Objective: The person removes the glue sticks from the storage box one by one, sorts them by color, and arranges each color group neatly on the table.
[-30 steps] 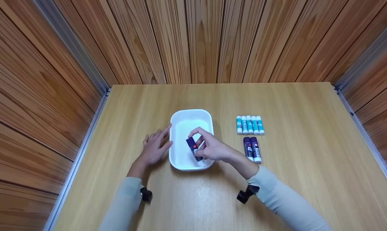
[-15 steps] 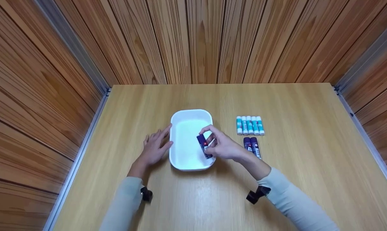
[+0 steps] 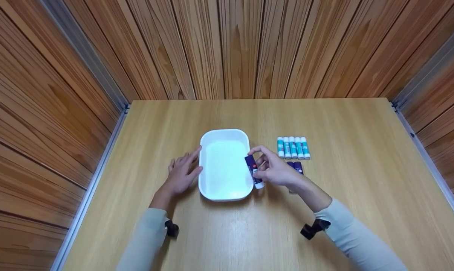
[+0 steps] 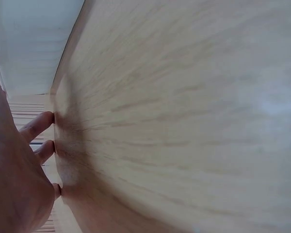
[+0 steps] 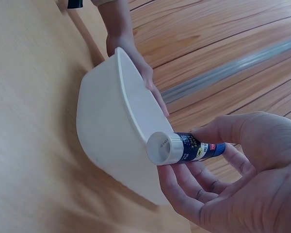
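Observation:
My right hand (image 3: 274, 167) pinches a dark purple glue stick (image 3: 254, 171) between thumb and fingers, over the right rim of a white plastic tub (image 3: 227, 165). Seen from the right wrist, the glue stick (image 5: 186, 147) points its white base toward the camera, and the label reads as glue stick. My left hand (image 3: 182, 173) rests against the tub's left side, fingers extended. In the left wrist view, several fingertips of that hand (image 4: 19, 179) touch the table beside the tub (image 4: 34, 43). The tub's inside shows bare white in the head view.
Right of the tub, several teal-and-white glue sticks (image 3: 293, 148) lie side by side in a row. Below them are two purple glue sticks (image 3: 298, 166), partly hidden by my right wrist. Wooden panel walls (image 3: 238, 49) border the table (image 3: 347, 150) at back and sides.
My right hand has moved right with the glue stick, from over the tub's inside to its right rim. The left hand has stayed in place.

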Demonstrator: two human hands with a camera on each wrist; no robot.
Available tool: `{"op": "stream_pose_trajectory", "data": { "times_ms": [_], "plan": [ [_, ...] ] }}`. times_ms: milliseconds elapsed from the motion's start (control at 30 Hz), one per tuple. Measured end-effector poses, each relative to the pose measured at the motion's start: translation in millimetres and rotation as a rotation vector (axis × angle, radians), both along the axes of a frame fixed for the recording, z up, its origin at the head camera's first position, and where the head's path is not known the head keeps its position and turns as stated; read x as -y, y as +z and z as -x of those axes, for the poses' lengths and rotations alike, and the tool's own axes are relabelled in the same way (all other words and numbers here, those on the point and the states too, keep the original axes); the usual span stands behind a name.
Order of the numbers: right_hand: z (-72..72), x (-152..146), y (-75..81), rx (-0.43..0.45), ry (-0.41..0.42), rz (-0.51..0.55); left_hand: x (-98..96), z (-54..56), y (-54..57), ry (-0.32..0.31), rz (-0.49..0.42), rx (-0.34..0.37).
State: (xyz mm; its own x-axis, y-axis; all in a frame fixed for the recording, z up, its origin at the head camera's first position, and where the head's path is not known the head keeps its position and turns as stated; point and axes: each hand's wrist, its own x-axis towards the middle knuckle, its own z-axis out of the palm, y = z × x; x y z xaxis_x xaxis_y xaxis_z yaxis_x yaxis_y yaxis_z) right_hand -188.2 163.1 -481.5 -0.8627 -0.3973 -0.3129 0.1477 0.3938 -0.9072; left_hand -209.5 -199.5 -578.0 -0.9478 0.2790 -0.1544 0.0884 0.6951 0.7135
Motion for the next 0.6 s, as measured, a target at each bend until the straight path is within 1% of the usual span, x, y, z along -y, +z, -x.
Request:
{"op": "stream_pose_trajectory", "data": {
  "times_ms": [133,267,500,600],
  "plan": [
    [1.8,-10.1,-0.1,-0.020,-0.014,0.006,0.7,0.8,0.6,0.004,0.007,0.000],
    [2.4,-20.1,-1.1,-0.018,-0.033,0.004,0.4,1.6,-0.1,0.006,0.009,-0.002],
    [2.2,-38.5,-4.6,-0.040,-0.036,-0.009,-0.5,1.3,-0.5,0.009,0.008,0.006],
    [2.4,-47.4,-5.7,-0.033,-0.044,-0.012,-0.5,1.2,0.4,0.009,0.010,0.006]
  ]
}}
